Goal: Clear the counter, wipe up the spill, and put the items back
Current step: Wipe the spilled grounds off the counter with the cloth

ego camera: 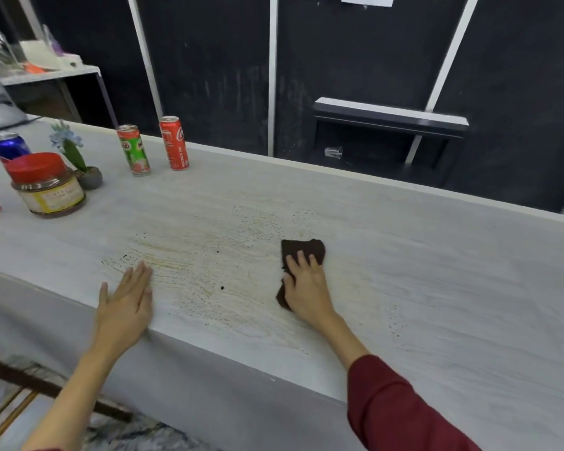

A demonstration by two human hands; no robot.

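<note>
On grey counter: brownish smears, maybe coffee; left hand flat, right hand grips cloth.

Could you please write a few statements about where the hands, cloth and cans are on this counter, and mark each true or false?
1. The right hand presses a dark brown cloth onto the pale grey counter. True.
2. The left hand grips the red soda can. False: it lies flat on the counter with straight fingers, and the can stands apart near the far edge.
3. Brownish smears and specks of the spill show between the two hands. True.
4. The green drink can lies on its side. False: it stands upright beside the red soda can.
5. The red-lidded jar stands on the counter's left part. True.
</note>
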